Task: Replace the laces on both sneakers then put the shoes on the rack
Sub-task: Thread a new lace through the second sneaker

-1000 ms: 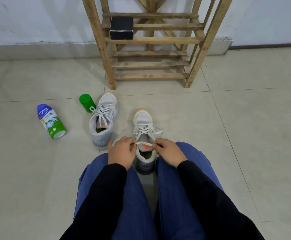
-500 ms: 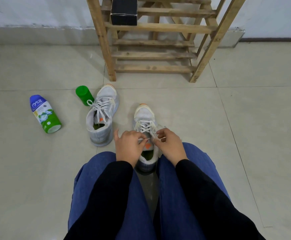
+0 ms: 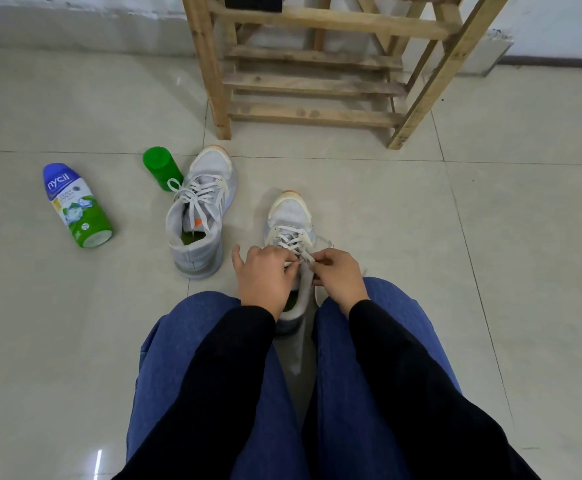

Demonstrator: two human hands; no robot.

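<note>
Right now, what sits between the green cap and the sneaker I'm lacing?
The other grey sneaker stands there, right beside the green cap, as the head view shows.

Pale grey sneakers (image 3: 291, 216), orange toe tips, white laces (image 3: 291, 239); green cup (image 3: 162, 168); blue-and-green bottle (image 3: 75, 206); blue jeans (image 3: 185, 341); black sleeves (image 3: 230, 358).

soft even daylight, faint floor (image 3: 75, 341) glare, wide-angle edge bending.
</note>
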